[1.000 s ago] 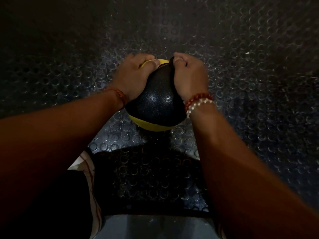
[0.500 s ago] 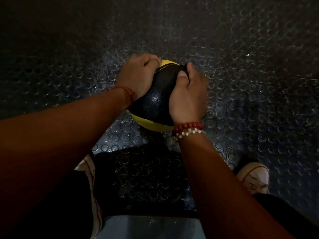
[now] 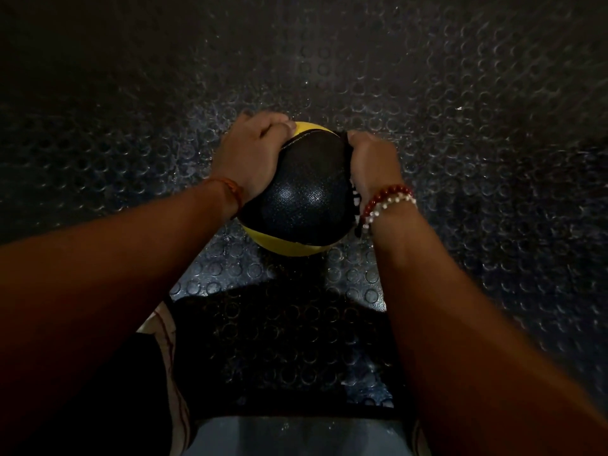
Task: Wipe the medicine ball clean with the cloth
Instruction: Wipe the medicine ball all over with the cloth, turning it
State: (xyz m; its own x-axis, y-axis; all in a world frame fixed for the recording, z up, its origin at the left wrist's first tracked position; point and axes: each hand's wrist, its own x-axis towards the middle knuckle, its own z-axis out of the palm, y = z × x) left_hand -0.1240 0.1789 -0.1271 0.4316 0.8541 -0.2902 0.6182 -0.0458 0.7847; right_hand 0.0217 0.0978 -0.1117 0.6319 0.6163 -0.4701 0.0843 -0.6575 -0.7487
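A black and yellow medicine ball (image 3: 301,202) sits on the dark studded rubber floor (image 3: 460,159). My left hand (image 3: 251,159) lies over its upper left side, fingers curled over the top by the yellow band. My right hand (image 3: 373,162) is pressed against the ball's upper right side and grips a dark cloth (image 3: 356,205). Only a strip of the cloth shows, along the hand's inner edge and below the wrist, with a few white marks on it. The rest of it is hidden under the palm.
A light shoe edge and dark trouser leg (image 3: 164,327) are at the lower left, close to the ball. A grey smooth surface (image 3: 296,436) runs along the bottom edge. The studded floor spreads dim on all sides.
My right hand, which had slid with the cloth over the ball's near right face, has moved back up to the far right side. The left hand and ball have hardly shifted.
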